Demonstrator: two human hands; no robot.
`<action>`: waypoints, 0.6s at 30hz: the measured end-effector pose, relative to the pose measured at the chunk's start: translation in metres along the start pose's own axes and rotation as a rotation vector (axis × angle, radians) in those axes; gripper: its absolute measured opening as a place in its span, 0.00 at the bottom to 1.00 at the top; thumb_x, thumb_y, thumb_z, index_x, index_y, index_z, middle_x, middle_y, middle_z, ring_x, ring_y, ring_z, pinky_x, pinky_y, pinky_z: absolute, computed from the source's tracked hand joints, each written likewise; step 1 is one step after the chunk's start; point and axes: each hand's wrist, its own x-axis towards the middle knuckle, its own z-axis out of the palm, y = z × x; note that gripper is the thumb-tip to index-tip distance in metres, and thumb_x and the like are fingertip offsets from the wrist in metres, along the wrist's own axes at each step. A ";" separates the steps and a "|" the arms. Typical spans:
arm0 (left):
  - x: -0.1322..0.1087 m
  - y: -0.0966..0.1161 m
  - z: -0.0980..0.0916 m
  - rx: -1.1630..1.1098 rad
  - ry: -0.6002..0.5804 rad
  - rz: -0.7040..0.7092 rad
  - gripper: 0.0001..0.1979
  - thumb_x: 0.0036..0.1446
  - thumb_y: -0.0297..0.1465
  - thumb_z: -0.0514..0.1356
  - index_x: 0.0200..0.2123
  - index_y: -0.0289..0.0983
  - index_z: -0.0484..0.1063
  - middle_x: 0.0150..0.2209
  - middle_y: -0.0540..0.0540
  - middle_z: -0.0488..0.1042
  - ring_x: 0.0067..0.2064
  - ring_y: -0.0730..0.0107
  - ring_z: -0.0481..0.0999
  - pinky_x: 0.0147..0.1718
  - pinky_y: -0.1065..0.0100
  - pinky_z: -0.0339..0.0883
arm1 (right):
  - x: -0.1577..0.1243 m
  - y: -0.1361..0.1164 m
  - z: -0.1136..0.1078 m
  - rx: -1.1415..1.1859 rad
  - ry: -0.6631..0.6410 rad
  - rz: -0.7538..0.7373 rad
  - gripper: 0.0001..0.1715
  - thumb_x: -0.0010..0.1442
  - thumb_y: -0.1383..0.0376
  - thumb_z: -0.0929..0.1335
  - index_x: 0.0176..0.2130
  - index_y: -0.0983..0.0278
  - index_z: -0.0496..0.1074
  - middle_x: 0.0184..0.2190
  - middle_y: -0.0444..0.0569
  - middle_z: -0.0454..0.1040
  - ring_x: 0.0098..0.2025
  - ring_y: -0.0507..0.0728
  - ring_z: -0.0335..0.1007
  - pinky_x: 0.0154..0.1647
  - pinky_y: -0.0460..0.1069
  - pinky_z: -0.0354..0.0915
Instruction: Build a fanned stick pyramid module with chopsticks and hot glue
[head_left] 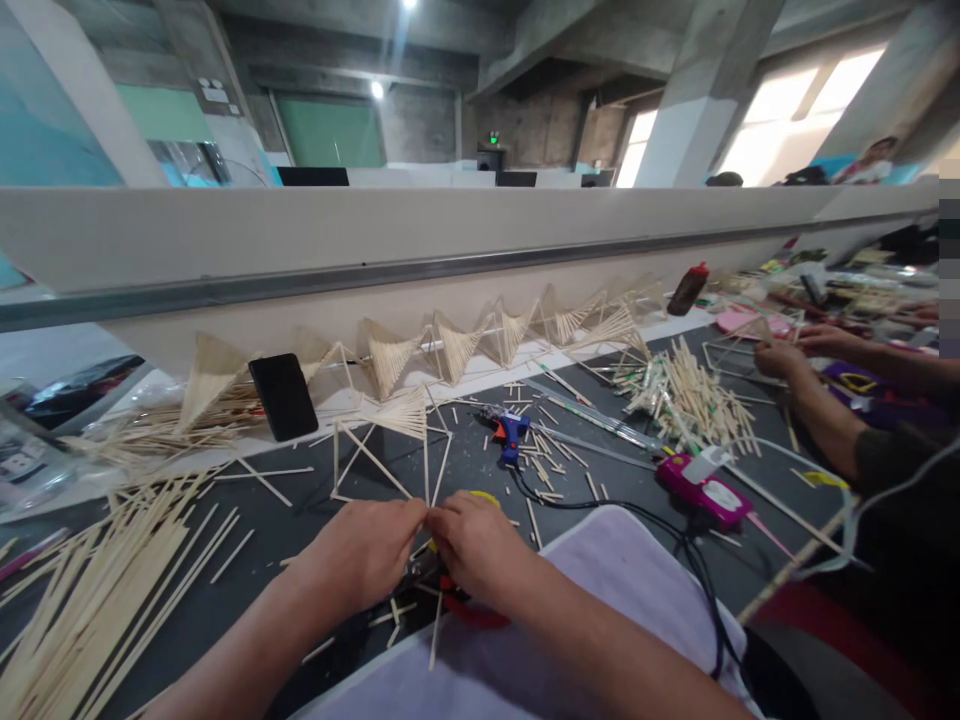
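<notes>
My left hand (371, 545) and my right hand (476, 540) meet at the near corner of a wooden stick frame (379, 455). Both have their fingers closed on that corner, and the fingertips hide the joint itself. The frame stands on the dark table, with crossed sticks at its side and a fan of thin sticks on top. Under my hands lies a red and black tool (469, 605), mostly covered. A blue glue gun (514, 435) rests just beyond my right hand.
A row of twisted stick frames (454, 345) lines the partition. A black phone (283, 397) leans there. Long sticks (112, 590) lie left, a short-stick pile (697, 395) right. A magenta power strip (705, 490) trails cables. Another person's hands (787, 355) work at right.
</notes>
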 end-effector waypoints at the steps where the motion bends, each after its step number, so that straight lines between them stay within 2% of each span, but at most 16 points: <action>1: 0.002 0.001 0.001 0.005 -0.011 -0.016 0.12 0.59 0.29 0.43 0.32 0.39 0.66 0.29 0.45 0.75 0.32 0.60 0.75 0.27 0.67 0.58 | -0.001 0.001 0.005 -0.016 -0.027 0.022 0.13 0.61 0.68 0.59 0.37 0.64 0.71 0.30 0.50 0.73 0.34 0.55 0.66 0.36 0.48 0.58; 7: 0.008 0.011 0.014 -0.001 -0.046 -0.092 0.10 0.52 0.25 0.48 0.32 0.39 0.68 0.31 0.44 0.77 0.35 0.57 0.77 0.29 0.65 0.61 | 0.000 0.004 0.018 -0.014 -0.170 0.122 0.11 0.52 0.69 0.63 0.35 0.64 0.72 0.31 0.50 0.76 0.33 0.56 0.70 0.30 0.47 0.55; 10: 0.010 0.014 0.020 -0.003 -0.059 -0.140 0.11 0.50 0.24 0.49 0.33 0.39 0.69 0.31 0.42 0.77 0.35 0.56 0.77 0.29 0.64 0.62 | 0.001 -0.002 0.021 -0.059 -0.210 0.177 0.11 0.50 0.68 0.63 0.34 0.65 0.73 0.31 0.53 0.77 0.32 0.57 0.71 0.28 0.48 0.55; 13: 0.008 0.005 0.016 0.028 -0.049 -0.193 0.11 0.51 0.23 0.48 0.33 0.38 0.69 0.30 0.41 0.77 0.34 0.57 0.77 0.29 0.64 0.62 | -0.001 -0.004 0.021 -0.069 -0.223 0.154 0.11 0.51 0.66 0.63 0.32 0.65 0.73 0.29 0.53 0.76 0.29 0.57 0.70 0.26 0.48 0.55; 16: -0.001 -0.015 -0.001 0.072 0.084 -0.247 0.11 0.58 0.28 0.46 0.33 0.38 0.68 0.27 0.43 0.75 0.31 0.60 0.76 0.27 0.65 0.61 | -0.002 0.002 0.018 0.070 -0.209 -0.018 0.11 0.52 0.67 0.63 0.32 0.64 0.74 0.28 0.50 0.76 0.31 0.56 0.69 0.31 0.48 0.58; 18: -0.008 -0.023 -0.013 0.059 0.213 -0.147 0.12 0.60 0.29 0.45 0.33 0.38 0.68 0.28 0.44 0.74 0.32 0.63 0.74 0.30 0.66 0.62 | 0.000 0.008 0.016 0.218 -0.111 -0.117 0.15 0.51 0.69 0.63 0.38 0.62 0.75 0.35 0.50 0.76 0.38 0.56 0.68 0.39 0.49 0.59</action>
